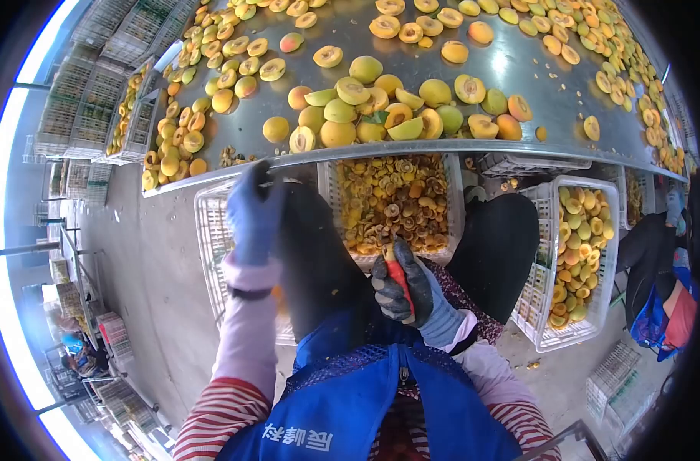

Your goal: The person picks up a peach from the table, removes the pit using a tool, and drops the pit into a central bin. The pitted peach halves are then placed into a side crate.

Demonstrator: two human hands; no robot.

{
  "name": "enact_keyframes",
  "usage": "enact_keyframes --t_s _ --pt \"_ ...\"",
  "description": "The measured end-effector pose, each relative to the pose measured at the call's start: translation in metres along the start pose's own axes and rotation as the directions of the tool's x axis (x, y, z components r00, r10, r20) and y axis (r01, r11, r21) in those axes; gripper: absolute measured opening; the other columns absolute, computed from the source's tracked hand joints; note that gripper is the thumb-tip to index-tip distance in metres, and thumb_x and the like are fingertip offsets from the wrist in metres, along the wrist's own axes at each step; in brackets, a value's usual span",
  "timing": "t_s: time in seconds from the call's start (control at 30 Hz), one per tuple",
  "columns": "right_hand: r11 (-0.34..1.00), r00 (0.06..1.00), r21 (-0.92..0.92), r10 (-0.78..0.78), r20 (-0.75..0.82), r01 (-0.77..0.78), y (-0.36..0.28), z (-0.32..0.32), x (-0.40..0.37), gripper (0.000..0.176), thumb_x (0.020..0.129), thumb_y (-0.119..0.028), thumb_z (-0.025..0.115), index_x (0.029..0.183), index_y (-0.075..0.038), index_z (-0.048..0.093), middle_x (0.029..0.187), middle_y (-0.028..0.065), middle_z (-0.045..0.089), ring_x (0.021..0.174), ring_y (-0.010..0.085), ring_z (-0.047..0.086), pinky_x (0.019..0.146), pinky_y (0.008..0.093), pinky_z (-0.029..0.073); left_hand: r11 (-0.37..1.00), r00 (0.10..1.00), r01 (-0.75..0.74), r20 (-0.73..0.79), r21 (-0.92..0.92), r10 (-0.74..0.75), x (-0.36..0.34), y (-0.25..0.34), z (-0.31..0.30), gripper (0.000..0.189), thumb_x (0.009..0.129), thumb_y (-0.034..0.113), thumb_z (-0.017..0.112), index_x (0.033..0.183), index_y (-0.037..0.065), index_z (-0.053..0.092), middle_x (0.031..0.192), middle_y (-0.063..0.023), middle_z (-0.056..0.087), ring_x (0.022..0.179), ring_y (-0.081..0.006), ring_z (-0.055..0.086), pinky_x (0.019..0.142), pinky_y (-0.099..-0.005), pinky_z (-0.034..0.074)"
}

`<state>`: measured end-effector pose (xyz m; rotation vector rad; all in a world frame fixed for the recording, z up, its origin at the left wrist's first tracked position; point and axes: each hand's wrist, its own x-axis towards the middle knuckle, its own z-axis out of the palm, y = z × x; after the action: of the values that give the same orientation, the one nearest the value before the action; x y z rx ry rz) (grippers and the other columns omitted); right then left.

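Note:
My right hand (405,288), in a grey-blue glove with dark coated fingers, is closed around a red-handled tool (397,275). The tool's short tip points towards the table, and its exact shape is too small to make out. Below that tip sits a white crate (329,188) of apricot scraps (392,203) between my knees. My left hand (256,211), gloved too, is smeared by motion above the left crate (209,219), near the table edge. Whether its fingers hold anything does not show. Whole and halved apricots (339,111) are heaped on the metal table (442,75) in front.
At my right stands a white crate (546,269) full of apricots. More apricot halves (234,61) spread over the table's left side. Stacked crates (89,100) rise at the far left. A co-worker's legs (648,250) are at the right edge.

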<state>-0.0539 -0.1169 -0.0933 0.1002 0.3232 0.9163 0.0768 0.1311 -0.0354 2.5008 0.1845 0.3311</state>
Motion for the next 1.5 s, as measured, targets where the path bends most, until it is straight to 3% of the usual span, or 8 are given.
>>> enact_keyframes --t_s 0.37,0.47,0.6,0.77,0.87,1.3,1.4,1.5 --pt "0.971 0.931 -0.204 -0.183 -0.317 0.121 -0.027 0.010 -0.001 0.045 0.092 -0.051 0.048 0.097 -0.008 0.058 0.060 -0.0012 0.051 0.049 0.0120 0.053 0.042 0.0228 0.042 0.830 0.757 -0.404 0.650 0.383 0.068 0.117 0.047 0.099 0.061 0.073 0.051 0.069 0.104 0.000 0.061 0.101 -0.0190 0.065 0.095 -0.0310 0.063 0.078 -0.0397 0.049" --pt "0.962 0.903 -0.131 -0.271 -0.332 0.241 -0.029 0.018 -0.004 0.049 0.092 -0.054 0.046 0.098 -0.007 0.056 0.061 0.0055 0.056 0.041 0.0143 0.050 0.036 0.0262 0.040 0.944 0.790 0.045 0.590 -0.328 0.168 0.086 0.038 0.079 0.073 0.072 0.045 0.070 0.123 -0.003 0.050 0.112 -0.0164 0.061 0.101 -0.0293 0.061 0.086 -0.0365 0.048" --pt "0.804 0.819 -0.452 -0.524 -0.233 0.386 -0.027 0.029 -0.003 0.034 0.093 -0.033 0.056 0.106 -0.002 0.055 0.071 0.0063 0.061 0.057 0.0168 0.060 0.042 0.0255 0.045 0.303 0.734 0.587 0.652 -0.750 0.190 0.006 0.055 0.043 0.078 0.072 0.032 0.069 0.135 -0.004 0.038 0.120 -0.0156 0.056 0.108 -0.0274 0.057 0.094 -0.0357 0.046" --pt "-0.314 0.612 -0.949 -0.757 0.228 -0.035 -0.021 0.053 0.006 0.027 0.089 -0.026 0.059 0.104 -0.004 0.054 0.075 0.0134 0.062 0.066 0.0313 0.063 0.056 0.0385 0.048 0.044 0.728 0.667 0.663 -0.744 0.172 -0.044 0.099 0.027 0.067 0.077 0.033 0.064 0.130 -0.001 0.042 0.114 -0.0152 0.058 0.102 -0.0256 0.059 0.089 -0.0345 0.048" --pt "-0.503 0.666 -0.862 -0.666 0.337 -0.066 -0.027 0.070 -0.010 0.033 0.083 -0.018 0.066 0.108 0.002 0.056 0.084 0.0206 0.063 0.075 0.0383 0.063 0.060 0.0419 0.048 0.214 0.782 0.591 0.618 -0.777 0.080 -0.051 0.115 0.018 0.054 0.087 0.038 0.055 0.123 -0.002 0.049 0.104 -0.0126 0.060 0.093 -0.0206 0.060 0.083 -0.0311 0.049" --pt "-0.433 0.589 -0.901 -0.724 0.359 0.017 0.016 0.029 -0.010 0.045 0.087 -0.015 0.061 0.126 0.001 0.046 0.102 0.0212 0.058 0.091 0.0314 0.060 0.076 0.0383 0.049 0.465 0.828 0.424 0.540 -0.777 0.148 -0.084 0.112 0.019 0.032 0.091 0.019 0.052 0.117 -0.001 0.055 0.104 -0.0076 0.059 0.094 -0.0120 0.055 0.077 -0.0254 0.047" --pt "0.499 0.836 -0.818 -0.547 -0.041 0.287 0.011 0.037 -0.007 0.033 0.091 -0.009 0.051 0.124 -0.001 0.049 0.111 0.0128 0.057 0.099 0.0236 0.056 0.084 0.0341 0.046 0.484 0.838 0.410 0.529 -0.773 0.135 -0.093 0.106 0.024 0.032 0.090 0.015 0.052 0.117 -0.001 0.055 0.108 -0.0082 0.059 0.095 -0.0137 0.055 0.081 -0.0264 0.046" --pt "0.022 0.825 -0.989 -0.555 0.109 0.145 -0.004 0.012 -0.004 0.032 0.095 -0.017 0.048 0.125 -0.004 0.051 0.119 0.0111 0.057 0.107 0.0233 0.054 0.091 0.0332 0.043 0.467 0.838 0.297 0.462 -0.833 0.290 -0.082 0.083 0.048 0.029 0.088 0.005 0.049 0.115 -0.003 0.056 0.099 -0.0072 0.061 0.088 -0.0106 0.057 0.078 -0.0203 0.046"
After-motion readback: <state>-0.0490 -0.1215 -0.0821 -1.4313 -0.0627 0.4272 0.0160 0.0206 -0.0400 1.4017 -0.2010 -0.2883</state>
